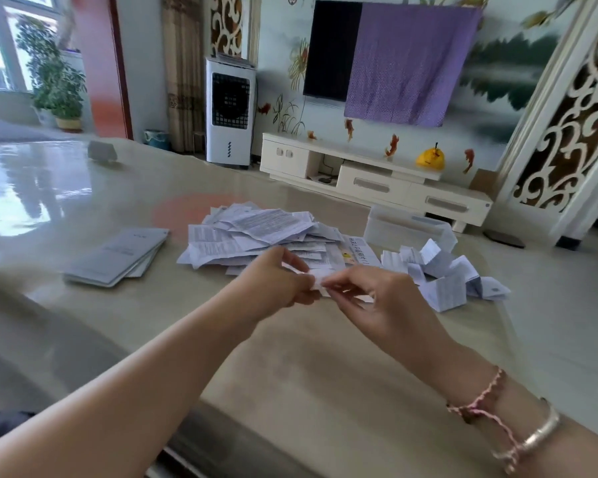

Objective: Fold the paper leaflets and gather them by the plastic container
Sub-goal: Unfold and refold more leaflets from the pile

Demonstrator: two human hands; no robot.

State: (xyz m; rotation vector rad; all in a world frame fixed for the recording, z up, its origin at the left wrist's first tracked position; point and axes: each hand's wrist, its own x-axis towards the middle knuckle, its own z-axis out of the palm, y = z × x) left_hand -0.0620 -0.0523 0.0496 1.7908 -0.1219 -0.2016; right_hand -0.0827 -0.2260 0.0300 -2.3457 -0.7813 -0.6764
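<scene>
A loose pile of unfolded paper leaflets [256,232] lies in the middle of the table. To its right, several folded leaflets [442,274] are heaped in front of a clear plastic container [404,229]. Just above the table, in front of the pile, my left hand [273,288] and my right hand [377,301] both pinch one small white leaflet [320,277] between fingertips and thumbs. Much of that leaflet is hidden by my fingers.
A stack of grey booklets [118,257] lies at the left on the glossy table [83,194]. A small grey object [101,151] stands near the far left edge. The table's near edge [201,436] runs under my forearms.
</scene>
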